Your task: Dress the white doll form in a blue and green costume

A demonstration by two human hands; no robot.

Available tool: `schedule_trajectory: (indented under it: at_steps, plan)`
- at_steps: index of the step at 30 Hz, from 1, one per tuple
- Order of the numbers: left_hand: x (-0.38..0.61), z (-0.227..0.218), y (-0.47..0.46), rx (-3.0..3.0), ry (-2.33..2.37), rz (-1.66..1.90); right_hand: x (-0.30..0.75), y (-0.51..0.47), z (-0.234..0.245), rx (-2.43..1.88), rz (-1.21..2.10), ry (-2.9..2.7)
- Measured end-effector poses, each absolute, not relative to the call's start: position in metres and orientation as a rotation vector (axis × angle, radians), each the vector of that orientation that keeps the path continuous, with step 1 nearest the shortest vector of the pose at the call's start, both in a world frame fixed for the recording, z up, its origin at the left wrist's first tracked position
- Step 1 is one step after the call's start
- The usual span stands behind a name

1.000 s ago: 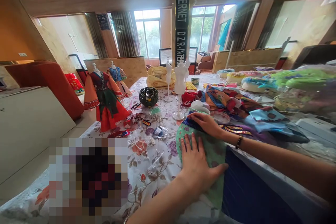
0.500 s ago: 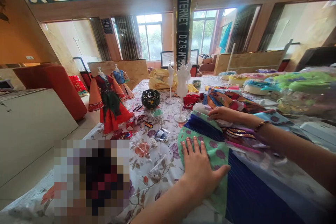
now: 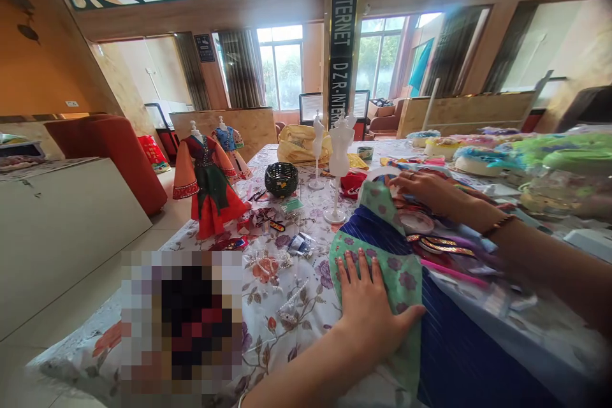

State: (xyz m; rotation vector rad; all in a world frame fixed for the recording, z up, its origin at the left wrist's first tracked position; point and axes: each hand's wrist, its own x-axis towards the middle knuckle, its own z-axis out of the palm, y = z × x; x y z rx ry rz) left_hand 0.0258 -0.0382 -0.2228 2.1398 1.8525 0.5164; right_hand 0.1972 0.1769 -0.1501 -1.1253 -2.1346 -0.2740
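Green floral fabric (image 3: 399, 274), joined to a blue pleated cloth (image 3: 377, 233), lay across the near right part of the counter (image 3: 268, 331), which was covered by a white flower-print tablecloth. The left hand (image 3: 368, 306) rested flat on the near end of the green fabric, fingers spread wide and palm down, holding nothing. The right hand (image 3: 423, 190) was at the far end of the same fabric with fingers curled. Whether it gripped the edge could not be told. A round clear lid (image 3: 415, 222) and a striped gold-edged ribbon (image 3: 440, 244) lay just beside the blue cloth on its right. A white miniature mannequin stand (image 3: 340, 153) stood upright beyond the fabric. A black woven bowl (image 3: 281, 178) sat to its left, and a doll form in a red and green dress (image 3: 208, 185) stood farther left.
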Motion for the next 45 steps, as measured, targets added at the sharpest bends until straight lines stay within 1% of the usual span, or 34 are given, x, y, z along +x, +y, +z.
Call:
schedule_trajectory:
  at_steps: [2,5,9,11,12,15,17,21,26,30,36,39,41,45]
  plan:
    - [0.026,-0.225,-0.038,2.142,1.853,0.519,0.204,0.170,-0.141,-1.087,-0.311,-2.204]
    - [0.028,-0.229,-0.037,2.154,1.864,0.556,0.210,0.155,-0.129,-1.080,-0.400,-2.135]
    - [0.032,-0.229,-0.037,2.167,1.866,0.708,0.209,0.125,-0.128,-1.018,-0.422,-2.066]
    - [0.032,-0.228,-0.036,2.104,1.851,0.873,0.205,0.108,-0.133,-0.914,-0.369,-2.159]
    - [0.032,-0.227,-0.036,2.056,1.838,0.997,0.202,0.100,-0.136,-0.786,-0.310,-2.259]
    - [0.029,-0.224,-0.036,1.985,1.752,1.404,0.193,0.076,-0.148,-0.455,-0.046,-2.510]
    - [0.027,-0.222,-0.035,2.066,1.687,1.508,0.188,0.064,-0.156,-0.325,0.056,-2.598]
    - [0.027,-0.219,-0.034,2.118,1.595,1.430,0.184,0.051,-0.170,-0.281,0.022,-2.501]
    - [0.029,-0.214,-0.033,1.773,1.510,1.422,0.183,0.046,-0.183,-0.458,-0.005,-2.258]
    - [0.029,-0.214,-0.031,1.570,1.376,1.409,0.182,0.046,-0.191,-0.566,0.025,-2.326]
    - [0.029,-0.218,-0.030,1.584,1.263,1.413,0.185,0.049,-0.198,-0.605,0.038,-2.385]
    - [0.031,-0.216,-0.031,1.515,1.224,1.412,0.187,0.049,-0.200,-0.543,-0.011,-2.301]
    - [0.031,-0.216,-0.030,1.448,1.183,1.435,0.189,0.049,-0.202,-0.424,-0.044,-2.254]
    - [0.031,-0.215,-0.028,1.405,1.120,1.497,0.189,0.050,-0.203,-0.218,0.026,-2.268]
